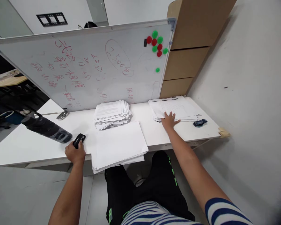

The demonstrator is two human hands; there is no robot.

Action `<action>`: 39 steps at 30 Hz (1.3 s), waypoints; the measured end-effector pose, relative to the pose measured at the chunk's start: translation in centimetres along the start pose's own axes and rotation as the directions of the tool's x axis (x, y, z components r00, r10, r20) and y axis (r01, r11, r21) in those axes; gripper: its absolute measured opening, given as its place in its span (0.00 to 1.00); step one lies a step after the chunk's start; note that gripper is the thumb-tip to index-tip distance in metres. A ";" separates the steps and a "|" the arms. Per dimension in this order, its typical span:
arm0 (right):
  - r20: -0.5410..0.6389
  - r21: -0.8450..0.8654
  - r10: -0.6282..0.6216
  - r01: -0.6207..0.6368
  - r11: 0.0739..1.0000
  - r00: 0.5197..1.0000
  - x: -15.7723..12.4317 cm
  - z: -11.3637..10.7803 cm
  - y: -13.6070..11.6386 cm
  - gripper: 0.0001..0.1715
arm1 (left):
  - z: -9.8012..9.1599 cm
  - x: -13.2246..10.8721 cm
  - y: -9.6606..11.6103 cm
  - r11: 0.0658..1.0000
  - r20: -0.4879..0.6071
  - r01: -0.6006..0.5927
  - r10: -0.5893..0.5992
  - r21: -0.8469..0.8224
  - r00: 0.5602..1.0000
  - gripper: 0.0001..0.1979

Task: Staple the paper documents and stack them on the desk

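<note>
This looks like an office or a similar room for paperwork: a white surface (140, 115) carries a thick stack of printed sheets (111, 112), a pile of blank-looking paper (119, 143) at its front edge and more printed pages (175, 106) toward the right. Behind them stands a whiteboard (81, 47) bearing red handwriting, with round red and green magnets (160, 40) clustered near its upper right corner, and brown cardboard boxes (189, 25) are stacked beside it next to a plain pale wall (253, 68). A wood-toned table (8, 82) at the far left fits the same setting.
</note>
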State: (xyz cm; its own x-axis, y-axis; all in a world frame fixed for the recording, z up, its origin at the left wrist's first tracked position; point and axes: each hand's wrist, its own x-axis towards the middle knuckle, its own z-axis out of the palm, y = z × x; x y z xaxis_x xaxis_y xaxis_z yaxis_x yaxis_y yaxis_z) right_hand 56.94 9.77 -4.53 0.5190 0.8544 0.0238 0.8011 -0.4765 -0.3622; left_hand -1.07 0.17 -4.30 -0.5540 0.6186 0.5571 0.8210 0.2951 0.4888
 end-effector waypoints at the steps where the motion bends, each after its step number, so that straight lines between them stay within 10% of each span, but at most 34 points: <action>1: 0.000 0.002 -0.007 0.007 1.000 1.000 0.0 -0.1 0.0 0.31 | 0.0 0.0 -0.1 1.000 0.000 -0.004 0.004 0.000 1.000 0.23; 30: -0.259 0.299 -0.044 0.123 0.946 0.965 0.5 0.4 -0.5 0.21 | -0.4 0.0 0.6 0.998 0.036 0.054 -0.056 0.031 0.998 0.25; 39: -0.380 0.598 -0.007 0.252 0.761 0.925 -3.5 -2.8 -1.5 0.23 | -1.2 -0.4 1.4 0.990 0.053 0.064 -0.071 0.125 0.996 0.26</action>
State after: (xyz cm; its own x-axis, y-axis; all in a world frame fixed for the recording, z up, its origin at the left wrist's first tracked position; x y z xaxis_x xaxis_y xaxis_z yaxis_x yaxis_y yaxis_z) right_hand 54.75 6.93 -1.49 0.5875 0.7149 0.3792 0.5620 -0.0233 -0.8268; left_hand 0.13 -0.58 -3.02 -0.6029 0.6339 0.4845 0.7947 0.4229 0.4355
